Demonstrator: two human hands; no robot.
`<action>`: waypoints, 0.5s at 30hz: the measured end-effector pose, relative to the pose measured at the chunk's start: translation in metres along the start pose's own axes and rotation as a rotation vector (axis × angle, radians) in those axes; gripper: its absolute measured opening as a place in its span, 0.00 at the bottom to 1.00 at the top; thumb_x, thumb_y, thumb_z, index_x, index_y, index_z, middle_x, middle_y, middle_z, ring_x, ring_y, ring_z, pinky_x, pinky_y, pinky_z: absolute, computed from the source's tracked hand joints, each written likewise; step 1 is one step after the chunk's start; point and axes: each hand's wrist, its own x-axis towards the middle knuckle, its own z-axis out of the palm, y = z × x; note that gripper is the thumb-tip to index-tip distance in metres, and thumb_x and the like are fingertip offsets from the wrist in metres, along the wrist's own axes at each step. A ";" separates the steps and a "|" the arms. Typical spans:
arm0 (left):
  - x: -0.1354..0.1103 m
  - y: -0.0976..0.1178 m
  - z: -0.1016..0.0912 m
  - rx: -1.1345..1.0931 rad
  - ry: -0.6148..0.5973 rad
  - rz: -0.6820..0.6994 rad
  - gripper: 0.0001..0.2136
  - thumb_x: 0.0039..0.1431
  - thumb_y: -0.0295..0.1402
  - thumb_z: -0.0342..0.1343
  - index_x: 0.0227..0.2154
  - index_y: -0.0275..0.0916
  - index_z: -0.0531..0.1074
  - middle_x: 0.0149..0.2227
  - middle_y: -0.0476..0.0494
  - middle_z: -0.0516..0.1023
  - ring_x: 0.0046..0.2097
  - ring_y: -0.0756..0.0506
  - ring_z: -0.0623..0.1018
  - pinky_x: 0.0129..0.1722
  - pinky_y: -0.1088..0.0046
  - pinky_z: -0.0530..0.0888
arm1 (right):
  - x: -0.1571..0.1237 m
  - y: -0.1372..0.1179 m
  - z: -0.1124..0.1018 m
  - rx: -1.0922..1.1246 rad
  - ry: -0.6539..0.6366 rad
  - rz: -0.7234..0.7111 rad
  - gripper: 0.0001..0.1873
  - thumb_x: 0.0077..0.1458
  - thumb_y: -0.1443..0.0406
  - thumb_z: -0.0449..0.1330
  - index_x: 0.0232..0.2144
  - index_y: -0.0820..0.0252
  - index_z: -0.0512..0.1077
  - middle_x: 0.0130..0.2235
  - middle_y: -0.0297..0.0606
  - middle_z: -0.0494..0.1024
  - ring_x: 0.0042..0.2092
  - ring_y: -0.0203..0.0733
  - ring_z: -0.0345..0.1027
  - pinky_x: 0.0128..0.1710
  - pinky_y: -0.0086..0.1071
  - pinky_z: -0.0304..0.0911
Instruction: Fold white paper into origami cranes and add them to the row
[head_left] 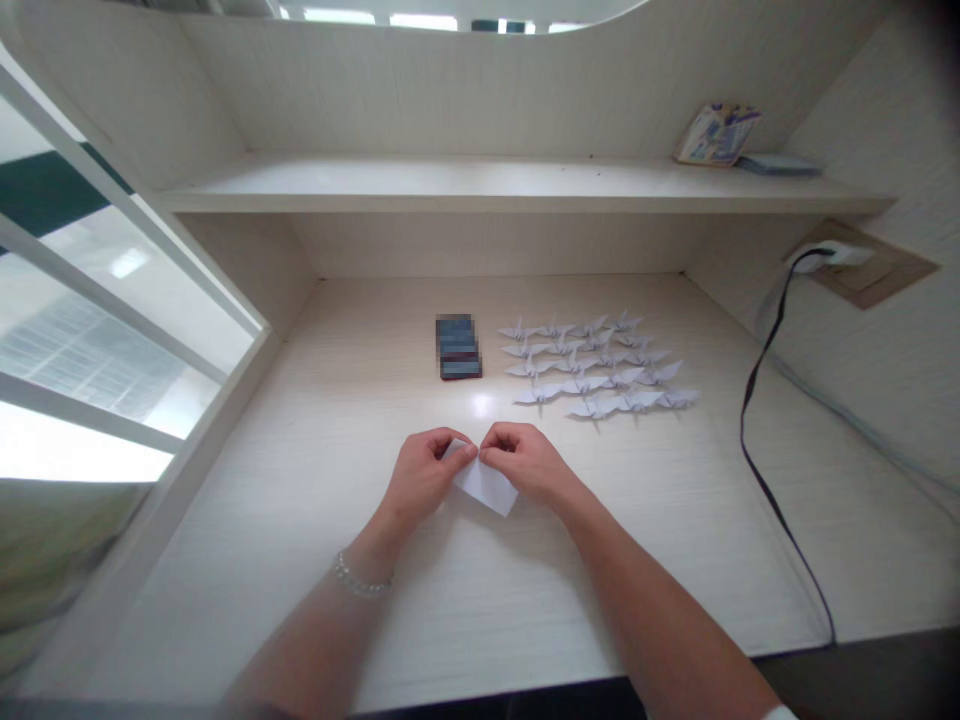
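A small sheet of white paper [487, 486], folded at least in part, is held above the desk in both hands. My left hand [429, 466] pinches its upper left edge between thumb and curled fingers. Close beside it, my right hand [525, 458] pinches the upper right edge, thumb tips almost meeting. The paper's lower corner hangs free toward me, and its far side is hidden by my fingers. Beyond my right hand, several folded white paper cranes [592, 365] stand in rows on the desk.
A dark, pixelated flat object [458, 347] lies beyond my hands on the pale desk [300, 500]. A black cable [750, 440] runs from the wall socket [862, 262] down over the desk's right side. A shelf [450, 180] crosses the back, holding a small printed box [718, 135].
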 end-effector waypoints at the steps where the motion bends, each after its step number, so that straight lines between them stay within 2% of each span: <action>1: 0.000 -0.001 0.000 -0.020 0.007 -0.009 0.11 0.47 0.39 0.59 0.26 0.34 0.75 0.23 0.48 0.73 0.26 0.50 0.69 0.25 0.77 0.64 | 0.001 0.001 -0.001 0.009 -0.006 0.015 0.05 0.43 0.68 0.55 0.21 0.62 0.70 0.21 0.30 0.69 0.25 0.33 0.60 0.23 0.25 0.53; 5: 0.004 -0.005 -0.007 -0.102 0.089 -0.038 0.10 0.47 0.38 0.60 0.26 0.34 0.75 0.24 0.48 0.73 0.26 0.51 0.69 0.25 0.78 0.64 | 0.000 0.007 -0.007 0.050 -0.015 0.028 0.04 0.41 0.69 0.54 0.19 0.62 0.68 0.20 0.29 0.67 0.25 0.33 0.58 0.24 0.25 0.53; 10: 0.010 -0.008 -0.024 -0.239 0.196 -0.058 0.10 0.45 0.36 0.62 0.26 0.34 0.74 0.24 0.48 0.73 0.26 0.52 0.69 0.24 0.78 0.63 | -0.002 0.020 -0.021 0.101 -0.018 0.055 0.04 0.41 0.70 0.55 0.19 0.62 0.68 0.20 0.30 0.68 0.25 0.33 0.58 0.25 0.26 0.53; 12: 0.010 -0.008 -0.026 -0.286 0.235 -0.054 0.10 0.44 0.36 0.62 0.27 0.34 0.74 0.24 0.49 0.74 0.26 0.52 0.70 0.25 0.78 0.64 | -0.002 0.021 -0.025 0.127 0.027 0.062 0.03 0.43 0.69 0.56 0.20 0.62 0.69 0.21 0.31 0.69 0.25 0.33 0.59 0.26 0.27 0.54; 15: 0.009 -0.006 -0.022 -0.306 0.228 -0.060 0.10 0.45 0.36 0.62 0.27 0.34 0.74 0.24 0.48 0.74 0.26 0.52 0.70 0.25 0.78 0.64 | -0.002 0.018 -0.024 0.185 0.123 0.032 0.07 0.48 0.63 0.57 0.25 0.62 0.70 0.24 0.33 0.72 0.27 0.35 0.62 0.29 0.28 0.57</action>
